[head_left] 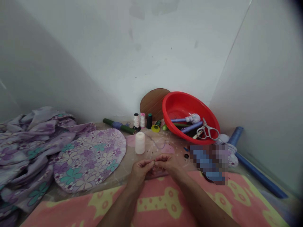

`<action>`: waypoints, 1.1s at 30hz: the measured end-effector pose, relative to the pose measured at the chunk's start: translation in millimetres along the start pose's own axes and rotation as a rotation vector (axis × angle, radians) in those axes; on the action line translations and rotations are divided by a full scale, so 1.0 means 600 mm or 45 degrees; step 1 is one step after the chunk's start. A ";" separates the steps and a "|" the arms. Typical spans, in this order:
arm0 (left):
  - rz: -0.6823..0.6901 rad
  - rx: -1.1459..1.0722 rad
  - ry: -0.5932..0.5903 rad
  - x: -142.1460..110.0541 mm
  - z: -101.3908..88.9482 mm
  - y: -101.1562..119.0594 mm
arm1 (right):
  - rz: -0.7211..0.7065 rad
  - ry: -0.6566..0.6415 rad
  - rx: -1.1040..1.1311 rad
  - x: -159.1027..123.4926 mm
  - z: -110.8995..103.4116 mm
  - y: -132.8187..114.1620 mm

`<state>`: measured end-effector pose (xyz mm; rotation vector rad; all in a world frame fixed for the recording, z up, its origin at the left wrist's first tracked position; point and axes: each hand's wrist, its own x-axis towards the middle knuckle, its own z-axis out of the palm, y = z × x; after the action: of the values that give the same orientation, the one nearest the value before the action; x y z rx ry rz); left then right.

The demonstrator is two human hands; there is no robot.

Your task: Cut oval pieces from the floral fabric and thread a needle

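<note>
My left hand (141, 169) and my right hand (168, 162) meet fingertip to fingertip at the near side of the table. Both are closed in a pinch on something thin and small, too fine to name; faint pale strands show about the fingers. Just beyond my left hand stands a white cone of thread (140, 143). Under my forearms lies a pink cloth with yellow patterns (161, 201). A loose purple strand (159, 147) curls on the table past my fingers.
Flowered fabric (90, 160) lies at left. Behind stand thread spools (142, 120) and a dark green tube (119, 126). A tilted red basin (189, 101) holds scissors (207, 131) and wrapped sticks, before a cardboard disc (153, 102). A blue tube (260, 175) lies right; walls close the back.
</note>
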<state>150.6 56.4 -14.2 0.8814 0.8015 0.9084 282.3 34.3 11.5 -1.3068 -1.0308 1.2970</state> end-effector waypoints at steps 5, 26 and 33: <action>-0.012 0.002 0.019 0.001 -0.002 -0.002 | -0.011 0.020 0.046 0.000 0.003 -0.004; -0.033 0.051 -0.090 -0.002 -0.004 0.000 | -0.027 0.003 0.049 0.007 -0.006 0.003; -0.013 0.080 -0.207 -0.004 -0.006 0.001 | -0.020 -0.062 -0.036 0.007 -0.017 0.005</action>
<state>146.1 55.3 -14.5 0.9919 0.6964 0.7951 292.6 37.3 7.1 -1.2916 -1.0949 1.3118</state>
